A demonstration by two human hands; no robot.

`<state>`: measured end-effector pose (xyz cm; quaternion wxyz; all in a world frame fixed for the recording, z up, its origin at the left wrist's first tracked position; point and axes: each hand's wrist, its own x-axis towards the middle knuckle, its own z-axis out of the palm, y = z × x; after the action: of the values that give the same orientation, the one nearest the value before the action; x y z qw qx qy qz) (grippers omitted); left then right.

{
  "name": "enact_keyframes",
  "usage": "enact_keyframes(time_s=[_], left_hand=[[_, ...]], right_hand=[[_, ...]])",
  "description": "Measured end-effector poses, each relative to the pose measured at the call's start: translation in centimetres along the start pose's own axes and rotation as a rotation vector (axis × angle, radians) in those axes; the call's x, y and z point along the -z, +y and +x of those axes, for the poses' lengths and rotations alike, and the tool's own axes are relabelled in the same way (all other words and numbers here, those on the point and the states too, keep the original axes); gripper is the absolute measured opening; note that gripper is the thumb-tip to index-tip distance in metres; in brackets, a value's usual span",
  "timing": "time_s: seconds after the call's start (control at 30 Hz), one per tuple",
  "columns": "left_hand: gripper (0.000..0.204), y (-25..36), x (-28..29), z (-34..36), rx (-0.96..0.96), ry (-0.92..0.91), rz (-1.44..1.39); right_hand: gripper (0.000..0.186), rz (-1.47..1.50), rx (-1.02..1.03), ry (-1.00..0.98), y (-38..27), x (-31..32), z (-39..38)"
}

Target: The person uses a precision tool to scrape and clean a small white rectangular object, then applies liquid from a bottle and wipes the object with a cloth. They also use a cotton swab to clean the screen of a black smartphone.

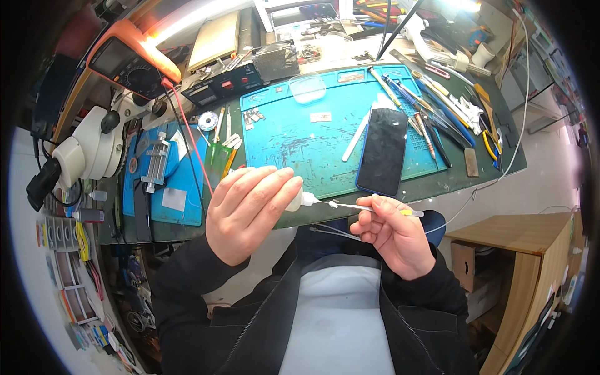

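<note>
My left hand is closed round a small white dropper bottle, mostly hidden by the fingers. Its thin nozzle points right. Pinched in my right hand is a pair of slim metal tweezers with a yellow mark near the back end. A small white tuft, perhaps cotton, sits at the tweezer tip, right by the nozzle; whether they touch I cannot tell. Both hands are above the bench's front edge. Just beyond my right hand a dark smartphone lies on the blue work mat.
A white plastic stick and a clear lidded box lie on the mat. Several pliers and drivers fill the right side. At left stand a microscope, an orange multimeter with hanging leads, and a metal clamp holder.
</note>
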<state>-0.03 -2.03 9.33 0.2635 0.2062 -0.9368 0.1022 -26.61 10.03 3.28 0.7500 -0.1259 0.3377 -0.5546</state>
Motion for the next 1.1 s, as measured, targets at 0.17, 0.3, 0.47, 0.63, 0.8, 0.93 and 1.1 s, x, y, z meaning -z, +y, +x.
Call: enact_keyframes(time_s=[0.17, 0.3, 0.47, 0.63, 0.8, 0.93, 1.1], left_hand=[[0.037, -0.04, -0.13, 0.23, -0.027, 0.005, -0.005], [0.037, 0.11, 0.15, 0.6, -0.037, -0.006, -0.005], [0.037, 0.03, 0.14, 0.71, -0.051, -0.008, -0.007], [0.038, 0.07, 0.09, 0.73, -0.054, -0.017, 0.002], [0.038, 0.0, 0.05, 0.58, -0.046, -0.024, -0.005], [0.038, -0.02, -0.13, 0.49, -0.042, -0.023, -0.011], [0.037, -0.16, -0.09, 0.58, -0.026, 0.005, -0.003]], right_hand=[[0.032, -0.008, 0.0, 0.003, -0.01, 0.04, 0.05], [0.032, -0.004, -0.009, 0.01, -0.04, -0.01, 0.07], [0.032, 0.0, -0.008, 0.01, 0.09, 0.03, 0.05], [0.032, -0.002, -0.005, 0.012, 0.16, 0.1, 0.01], [0.032, -0.003, 0.0, 0.012, 0.16, 0.02, -0.04], [0.032, -0.008, 0.004, 0.01, 0.17, 0.09, -0.06], [0.032, -0.01, -0.003, 0.025, 0.2, 0.18, -0.02]])
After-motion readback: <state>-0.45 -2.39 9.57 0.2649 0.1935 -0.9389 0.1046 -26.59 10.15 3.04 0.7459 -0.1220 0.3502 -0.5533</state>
